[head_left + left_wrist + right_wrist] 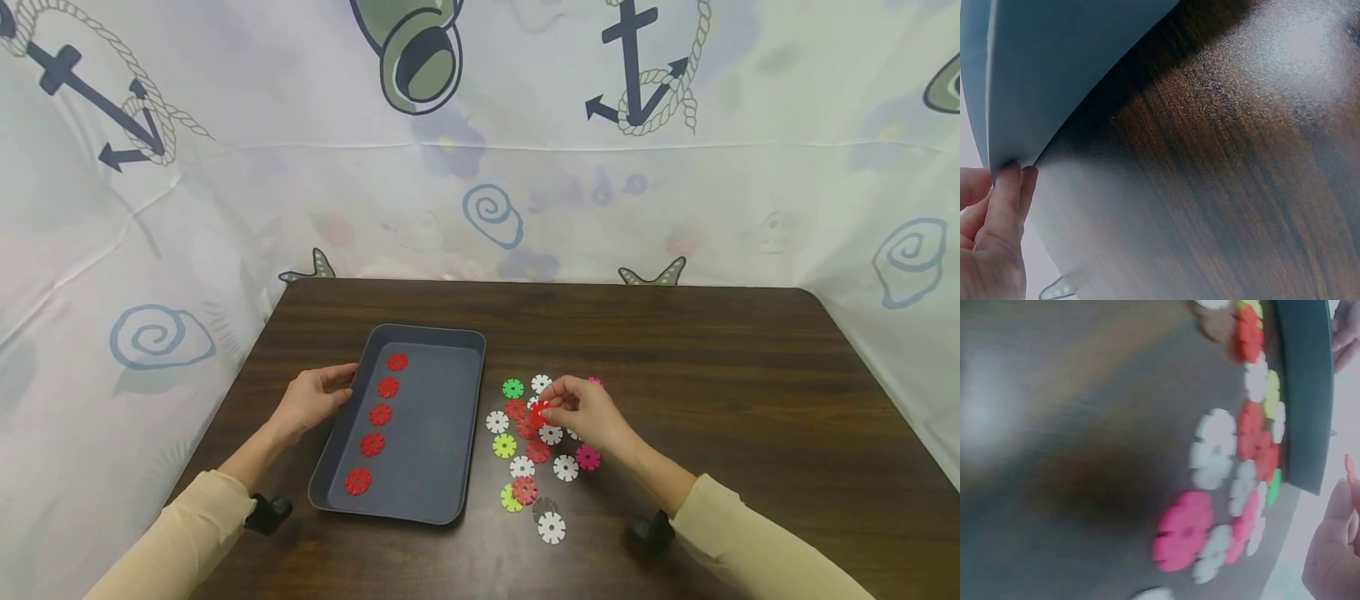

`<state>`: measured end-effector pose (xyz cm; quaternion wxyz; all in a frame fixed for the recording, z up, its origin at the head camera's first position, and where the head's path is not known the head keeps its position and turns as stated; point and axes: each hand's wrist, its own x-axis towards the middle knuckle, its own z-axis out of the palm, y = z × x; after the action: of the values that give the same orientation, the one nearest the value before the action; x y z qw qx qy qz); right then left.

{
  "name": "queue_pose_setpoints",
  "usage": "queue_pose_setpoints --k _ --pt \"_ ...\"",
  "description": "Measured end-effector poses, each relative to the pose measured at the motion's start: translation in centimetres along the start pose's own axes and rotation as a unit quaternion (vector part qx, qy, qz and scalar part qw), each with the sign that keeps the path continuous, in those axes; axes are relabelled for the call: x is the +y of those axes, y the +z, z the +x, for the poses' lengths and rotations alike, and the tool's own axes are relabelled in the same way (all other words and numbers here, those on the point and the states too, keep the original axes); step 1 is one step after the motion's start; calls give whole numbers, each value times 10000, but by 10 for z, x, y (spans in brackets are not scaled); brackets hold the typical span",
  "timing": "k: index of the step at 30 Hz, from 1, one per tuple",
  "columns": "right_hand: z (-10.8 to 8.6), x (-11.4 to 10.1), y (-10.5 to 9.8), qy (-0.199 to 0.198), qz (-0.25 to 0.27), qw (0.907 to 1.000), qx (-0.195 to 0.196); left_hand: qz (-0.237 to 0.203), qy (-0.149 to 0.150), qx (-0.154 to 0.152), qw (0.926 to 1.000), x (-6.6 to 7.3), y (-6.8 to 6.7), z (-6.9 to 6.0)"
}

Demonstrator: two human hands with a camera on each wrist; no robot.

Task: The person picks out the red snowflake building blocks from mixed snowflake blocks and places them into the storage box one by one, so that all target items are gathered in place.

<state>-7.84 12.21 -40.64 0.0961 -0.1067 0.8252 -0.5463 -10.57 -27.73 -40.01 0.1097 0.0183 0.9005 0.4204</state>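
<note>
A grey rectangular tray (442, 425) holds a column of several red notched discs (380, 414) along its left side. My left hand (315, 398) grips the tray's left edge near the far end. In the left wrist view, the fingers (1007, 200) lie against the tray's outer wall and the thumb is by the rim. Right of the tray, my right hand (588, 412) pinches a red disc (537, 413) above a loose group of discs. In the right wrist view, the held red disc (1350, 472) shows at the right edge, upright at the fingertips.
Loose discs lie right of the tray, some overlapping: white (566, 467), green (513, 388), yellow-green (504, 446), pink (588, 457), red (524, 489) and a grey see-through one (545, 507). All rest on a dark wooden table (712, 358). A patterned cloth (555, 217) hangs behind.
</note>
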Motion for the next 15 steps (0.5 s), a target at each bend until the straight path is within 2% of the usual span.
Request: queue_pose_setpoints --k 7,15 --pt "32 -20 13 43 288 9996 -17 92 41 51 9999 1 0 0" --pt "68 -37 41 154 539 9984 -31 91 89 61 9999 -1 0 0"
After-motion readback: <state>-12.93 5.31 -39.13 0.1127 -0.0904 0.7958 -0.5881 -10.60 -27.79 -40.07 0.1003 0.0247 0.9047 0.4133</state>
